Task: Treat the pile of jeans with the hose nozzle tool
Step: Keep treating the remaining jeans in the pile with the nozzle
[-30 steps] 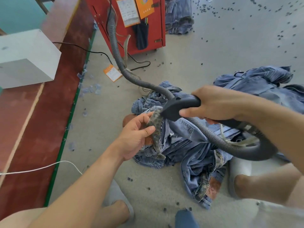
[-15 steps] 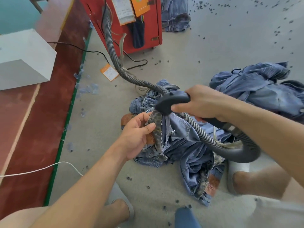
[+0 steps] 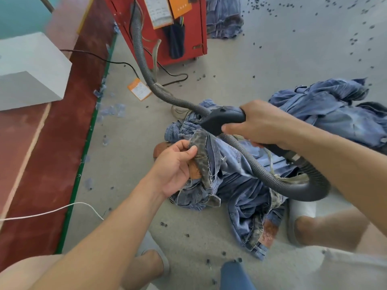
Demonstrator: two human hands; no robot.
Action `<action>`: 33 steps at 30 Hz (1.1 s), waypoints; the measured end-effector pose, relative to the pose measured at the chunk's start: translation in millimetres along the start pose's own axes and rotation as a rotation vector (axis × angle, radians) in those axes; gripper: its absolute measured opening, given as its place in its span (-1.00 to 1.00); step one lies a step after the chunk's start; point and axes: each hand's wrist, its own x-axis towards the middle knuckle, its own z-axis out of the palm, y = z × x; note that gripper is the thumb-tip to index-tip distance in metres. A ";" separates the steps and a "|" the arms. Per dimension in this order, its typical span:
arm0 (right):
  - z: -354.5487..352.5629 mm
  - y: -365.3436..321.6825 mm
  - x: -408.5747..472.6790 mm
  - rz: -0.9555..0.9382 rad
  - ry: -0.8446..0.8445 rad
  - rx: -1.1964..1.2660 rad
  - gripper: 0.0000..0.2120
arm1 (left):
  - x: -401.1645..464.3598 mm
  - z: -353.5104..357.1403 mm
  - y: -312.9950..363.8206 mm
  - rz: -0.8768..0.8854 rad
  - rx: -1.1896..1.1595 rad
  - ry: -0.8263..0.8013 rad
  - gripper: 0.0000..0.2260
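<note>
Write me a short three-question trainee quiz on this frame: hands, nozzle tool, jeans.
1. True or false: the left hand pinches a fold of the jeans lifted off the pile.
2. Which hand grips the black nozzle tool? A) left B) right C) neither
3. Fill in: the ribbed hose runs back to the ___ machine.

Key: 1 true. 2 B, the right hand. 3 red.

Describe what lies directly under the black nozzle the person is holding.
Under the nozzle is a raised fold of jeans pinched by the left hand, above the jeans pile. The nozzle's mouth and the fabric beneath it are hidden.
</note>
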 end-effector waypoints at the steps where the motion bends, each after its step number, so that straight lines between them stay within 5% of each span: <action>1: -5.6 3.7 0.0 0.022 -0.010 0.031 -0.71 | 0.1 1.1 1.1 0.001 -0.006 0.013 -0.87; 6: -14.7 6.0 -17.3 -0.036 -0.245 -0.025 -0.68 | 5.1 2.2 8.1 0.028 -0.025 0.103 -0.91; 12: 1.6 -3.4 2.1 0.004 -0.070 0.007 -0.72 | 2.1 10.6 2.7 -0.032 0.048 0.051 -0.81; 15: -9.3 2.7 -2.0 0.047 -0.123 0.084 -0.71 | 2.9 9.2 6.8 -0.003 0.008 0.064 -0.81; 19: -9.0 2.6 -9.0 -0.020 -0.177 -0.116 -0.60 | 3.4 5.6 11.4 0.022 -0.009 0.042 -0.81; 25: 0.7 -2.1 0.2 -0.055 0.009 -0.043 -0.77 | 2.4 8.4 9.7 -0.017 0.051 0.080 -0.82; 33: -3.3 3.8 -23.2 -0.183 -0.194 -0.280 -0.69 | 11.4 9.8 17.4 -0.002 -0.048 0.253 -0.70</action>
